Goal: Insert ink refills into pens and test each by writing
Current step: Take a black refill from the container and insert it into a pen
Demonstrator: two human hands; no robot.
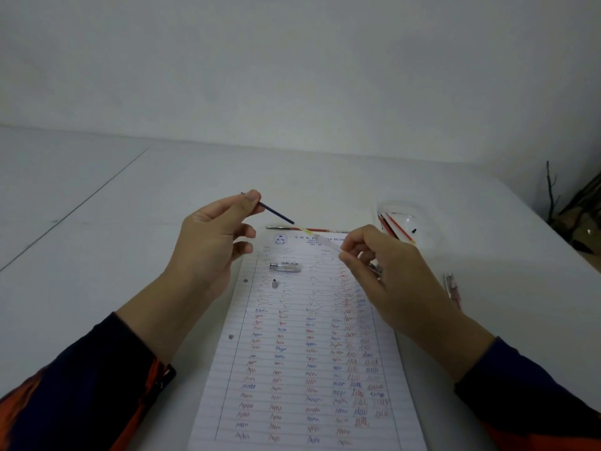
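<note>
Blue ink refill (278, 214), light and bendy: left hand (208, 242) pinching tip end at 10 o'clock, right hand (383, 271) pinching clear tail.

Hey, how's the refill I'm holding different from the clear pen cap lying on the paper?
The refill is long and thin; the cap is short and stubby. The refill is held in the air, slanting between the left hand and right hand, each pinching one end; the cap lies flat on the paper, untouched. The refill is dark blue over one half and pale over the other; the cap is clear throughout. Both are pen parts.
</note>
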